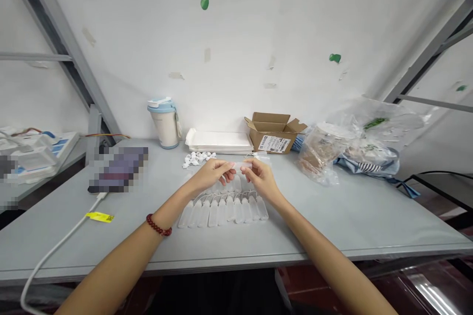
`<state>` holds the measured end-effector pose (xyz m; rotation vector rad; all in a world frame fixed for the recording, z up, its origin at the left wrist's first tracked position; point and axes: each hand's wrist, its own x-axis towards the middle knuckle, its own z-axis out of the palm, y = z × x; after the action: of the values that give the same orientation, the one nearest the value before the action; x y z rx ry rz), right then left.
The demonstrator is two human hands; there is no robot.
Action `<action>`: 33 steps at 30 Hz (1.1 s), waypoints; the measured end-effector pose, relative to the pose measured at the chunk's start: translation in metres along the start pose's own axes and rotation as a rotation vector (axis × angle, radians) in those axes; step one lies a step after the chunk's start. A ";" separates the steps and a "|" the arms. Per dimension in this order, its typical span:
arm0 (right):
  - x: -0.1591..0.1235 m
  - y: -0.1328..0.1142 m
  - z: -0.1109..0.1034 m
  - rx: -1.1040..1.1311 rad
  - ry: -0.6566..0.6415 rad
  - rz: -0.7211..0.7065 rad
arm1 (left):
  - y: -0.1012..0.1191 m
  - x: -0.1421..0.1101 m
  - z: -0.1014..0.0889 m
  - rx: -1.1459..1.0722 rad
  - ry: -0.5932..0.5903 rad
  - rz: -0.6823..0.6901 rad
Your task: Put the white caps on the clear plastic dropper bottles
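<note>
Head cam: left hand (219, 173) and right hand (259, 176) both pinching one clear plastic piece (242, 164), an end each, near some frosted tubes (222, 212) lined up on the table (354, 216).

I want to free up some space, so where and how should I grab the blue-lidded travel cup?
Probably around the travel cup's pale body, just below the blue lid, from its left. It stands upright and widens toward the top, so a grip there should resist slipping; the strap hangs on the right.
</note>
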<state>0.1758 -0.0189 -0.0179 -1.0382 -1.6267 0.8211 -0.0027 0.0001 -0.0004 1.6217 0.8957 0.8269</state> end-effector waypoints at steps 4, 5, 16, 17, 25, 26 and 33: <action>0.000 0.000 -0.001 -0.041 0.025 0.041 | 0.000 -0.001 0.002 0.043 0.044 0.084; 0.000 0.001 -0.001 -0.035 0.033 0.055 | 0.000 -0.001 0.003 0.056 0.053 0.105; 0.003 -0.001 -0.002 0.111 0.020 0.090 | 0.000 -0.001 0.004 0.098 0.085 0.110; 0.003 -0.002 -0.002 0.100 0.021 0.078 | -0.001 0.000 0.003 0.097 0.081 0.090; 0.000 -0.003 0.000 0.079 0.009 0.103 | -0.001 -0.001 0.001 0.150 0.068 0.102; 0.000 -0.003 0.000 0.072 0.007 0.111 | -0.001 -0.001 0.000 0.161 0.071 0.114; 0.002 -0.001 -0.001 0.161 0.002 0.193 | 0.001 -0.002 0.000 0.224 0.084 0.157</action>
<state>0.1767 -0.0177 -0.0161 -1.0906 -1.4478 1.0615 -0.0037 -0.0023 -0.0001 1.8830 0.9557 0.9350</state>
